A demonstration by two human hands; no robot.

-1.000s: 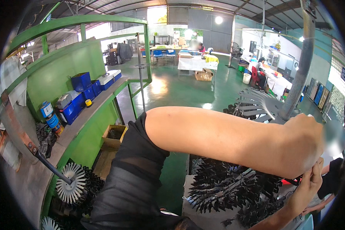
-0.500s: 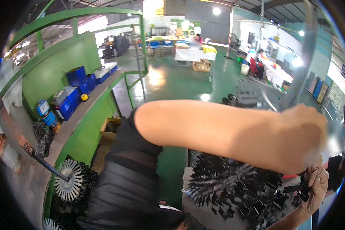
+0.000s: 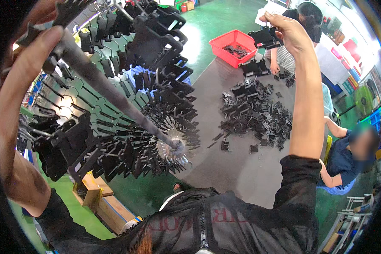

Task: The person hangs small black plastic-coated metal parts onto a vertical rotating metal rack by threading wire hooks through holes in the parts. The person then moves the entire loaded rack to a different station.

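At upper left my left hand (image 3: pixel 31 63) is closed around the upper end of a grey metal rod (image 3: pixel 114 95). The rod is the centre post of a large round rack, hung with rings of black plastic parts on wire hooks. A spoked metal disc (image 3: pixel 173 146) sits at the rod's lower end. Off to the upper right, my right hand (image 3: pixel 290 31) is raised, with its fingers closed on a black plastic part (image 3: pixel 264 38). Another black part (image 3: pixel 255 67) shows below it; whether it hangs or lies there I cannot tell.
A grey table (image 3: pixel 245 173) bears a heap of loose black parts (image 3: pixel 258 110). At its far end stands a red basket (image 3: pixel 233 44) with parts inside. One person (image 3: pixel 307 17) works at the far right; another (image 3: pixel 343 156) sits at the right. Cardboard boxes (image 3: pixel 93 188) lie lower left.
The view has swung round to the table. A bare arm stretched across the picture before; now both arms are raised apart, and the hung rack stands close at the left.
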